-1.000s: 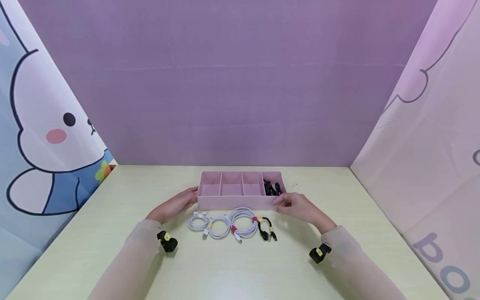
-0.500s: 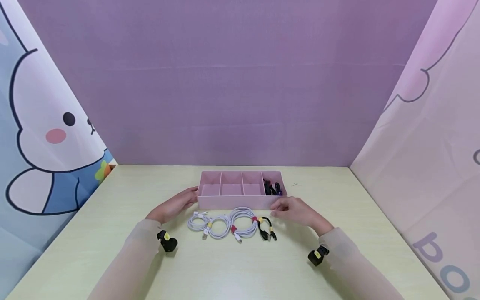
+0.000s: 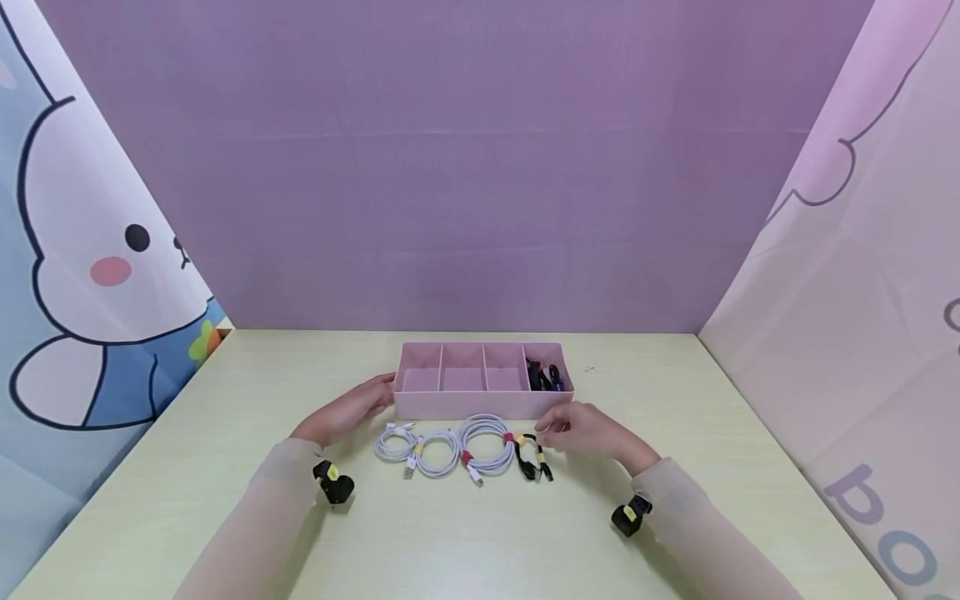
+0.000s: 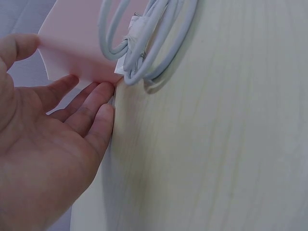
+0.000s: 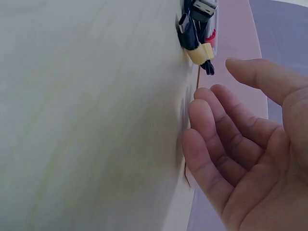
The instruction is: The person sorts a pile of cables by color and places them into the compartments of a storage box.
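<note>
A pink box (image 3: 480, 406) with several compartments stands on the table, black cables (image 3: 545, 377) in its rightmost compartment. My left hand (image 3: 348, 410) touches the box's left end with its fingertips, fingers mostly extended, as the left wrist view confirms. In front of the box lie three coiled white cables (image 3: 486, 474) and, to their right, a short black cable (image 3: 525, 468) with yellow ties. Close beside that black cable hovers my right hand (image 3: 591, 432), fingers loosely bent and thumb apart. Nothing lies between its fingers (image 5: 202, 113) in the right wrist view.
The pale wooden table (image 3: 465, 542) extends around the box to a purple backdrop (image 3: 465, 208). Printed curtains (image 3: 847, 317) flank both sides. A black wrist camera (image 3: 630, 517) sits below each hand.
My right hand has moved from the box's front right corner down and left to the short black cable. The left hand and the box have stayed in place.
</note>
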A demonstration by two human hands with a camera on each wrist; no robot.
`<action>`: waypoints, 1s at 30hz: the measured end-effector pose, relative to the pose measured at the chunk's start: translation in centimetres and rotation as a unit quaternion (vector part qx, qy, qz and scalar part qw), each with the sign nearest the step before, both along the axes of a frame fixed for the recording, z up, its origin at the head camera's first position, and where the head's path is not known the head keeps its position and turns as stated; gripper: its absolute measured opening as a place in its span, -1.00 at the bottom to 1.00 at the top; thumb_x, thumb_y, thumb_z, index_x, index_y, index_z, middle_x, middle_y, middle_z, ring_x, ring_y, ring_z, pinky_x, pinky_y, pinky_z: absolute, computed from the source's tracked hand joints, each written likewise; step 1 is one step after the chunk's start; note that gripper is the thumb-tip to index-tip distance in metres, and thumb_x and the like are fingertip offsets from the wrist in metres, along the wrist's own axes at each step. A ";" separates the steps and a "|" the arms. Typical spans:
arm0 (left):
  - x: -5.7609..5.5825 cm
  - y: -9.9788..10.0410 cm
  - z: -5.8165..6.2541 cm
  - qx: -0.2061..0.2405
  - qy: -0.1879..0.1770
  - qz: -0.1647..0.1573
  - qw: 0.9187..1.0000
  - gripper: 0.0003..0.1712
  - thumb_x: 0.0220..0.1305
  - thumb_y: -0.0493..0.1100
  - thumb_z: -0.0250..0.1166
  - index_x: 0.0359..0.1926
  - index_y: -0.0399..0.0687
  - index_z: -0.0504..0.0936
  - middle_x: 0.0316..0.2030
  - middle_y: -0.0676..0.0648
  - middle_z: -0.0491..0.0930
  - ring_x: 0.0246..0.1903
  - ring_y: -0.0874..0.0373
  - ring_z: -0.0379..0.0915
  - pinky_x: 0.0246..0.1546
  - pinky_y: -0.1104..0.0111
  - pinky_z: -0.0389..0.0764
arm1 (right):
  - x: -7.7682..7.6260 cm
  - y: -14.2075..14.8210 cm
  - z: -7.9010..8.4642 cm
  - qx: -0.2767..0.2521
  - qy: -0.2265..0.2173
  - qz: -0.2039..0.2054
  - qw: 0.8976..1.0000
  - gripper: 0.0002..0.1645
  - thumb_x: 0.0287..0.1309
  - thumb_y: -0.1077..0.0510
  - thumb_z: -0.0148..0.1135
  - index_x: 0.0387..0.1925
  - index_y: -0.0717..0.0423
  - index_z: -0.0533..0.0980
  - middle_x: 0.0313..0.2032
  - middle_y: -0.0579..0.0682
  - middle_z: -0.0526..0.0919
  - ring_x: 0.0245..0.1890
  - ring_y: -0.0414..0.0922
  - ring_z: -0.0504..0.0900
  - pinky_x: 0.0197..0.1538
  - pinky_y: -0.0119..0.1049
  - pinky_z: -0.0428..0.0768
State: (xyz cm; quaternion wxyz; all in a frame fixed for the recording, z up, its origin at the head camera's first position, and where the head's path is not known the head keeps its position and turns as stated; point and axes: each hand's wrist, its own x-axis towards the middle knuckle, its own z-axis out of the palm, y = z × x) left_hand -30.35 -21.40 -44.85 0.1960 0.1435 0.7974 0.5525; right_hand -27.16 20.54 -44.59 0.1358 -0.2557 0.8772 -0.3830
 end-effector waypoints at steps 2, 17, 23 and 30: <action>0.0 0.0 0.0 -0.004 0.003 -0.001 1.000 -0.30 0.54 -0.13 -0.12 0.58 -0.21 -0.06 0.51 -0.20 0.11 0.48 -0.10 0.00 0.49 0.11 0.05 | 0.0 -0.1 0.0 0.001 -0.006 -0.003 1.000 -0.72 0.25 0.08 0.36 -0.08 0.16 0.67 -0.19 -0.09 0.69 -0.22 -0.14 0.59 -0.14 -0.25 0.62; 0.2 0.1 0.1 -0.012 0.003 0.005 1.000 -0.29 0.55 -0.11 -0.12 0.58 -0.19 -0.08 0.52 -0.18 0.08 0.50 -0.08 -0.05 0.49 0.10 0.04 | 0.1 -1.2 -0.4 0.007 -0.026 -0.010 1.000 -0.67 0.14 0.11 0.43 -0.10 0.20 0.67 -0.36 -0.12 0.66 -0.40 -0.19 0.52 -0.35 -0.34 0.53; 0.3 0.0 0.3 -0.014 0.002 0.002 1.000 -0.27 0.52 -0.10 -0.11 0.58 -0.20 -0.09 0.52 -0.18 0.09 0.49 -0.09 -0.03 0.49 0.11 0.04 | 0.1 -1.5 -0.5 0.016 -0.023 -0.011 1.000 -0.74 0.17 0.09 0.42 -0.16 0.15 0.68 -0.42 -0.13 0.62 -0.48 -0.21 0.43 -0.46 -0.40 0.41; 0.1 -0.1 0.0 -0.008 -0.003 0.003 1.000 -0.27 0.53 -0.09 -0.09 0.58 -0.18 -0.08 0.52 -0.17 0.09 0.49 -0.06 -0.02 0.48 0.13 0.06 | 0.2 -1.6 -0.4 0.022 -0.027 -0.018 0.999 -0.77 0.18 0.05 0.42 -0.21 0.10 0.69 -0.43 -0.12 0.61 -0.48 -0.20 0.43 -0.46 -0.38 0.41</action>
